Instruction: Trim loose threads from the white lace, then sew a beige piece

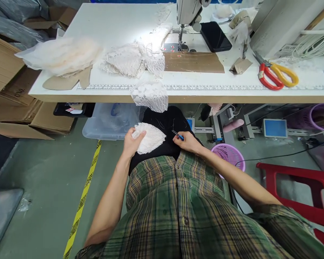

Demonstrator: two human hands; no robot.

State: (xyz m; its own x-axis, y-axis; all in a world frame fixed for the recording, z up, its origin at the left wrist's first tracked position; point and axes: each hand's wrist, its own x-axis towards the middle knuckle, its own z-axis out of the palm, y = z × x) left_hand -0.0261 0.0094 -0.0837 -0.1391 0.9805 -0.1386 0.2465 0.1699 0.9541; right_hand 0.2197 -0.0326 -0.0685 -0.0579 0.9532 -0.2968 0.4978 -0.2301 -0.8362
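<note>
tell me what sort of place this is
Most likely a sewing workshop: a sewing machine on the table, white lace beside it, and a lacy white piece in the person's left hand.

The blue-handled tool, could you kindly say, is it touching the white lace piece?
Apart: the head view shows dark trousers between the blue-handled tool and the white lace piece.

Left hand point(133, 143) holding white lace point(151, 139), right hand point(189, 142) — slim blue tool point(180, 137)
</note>
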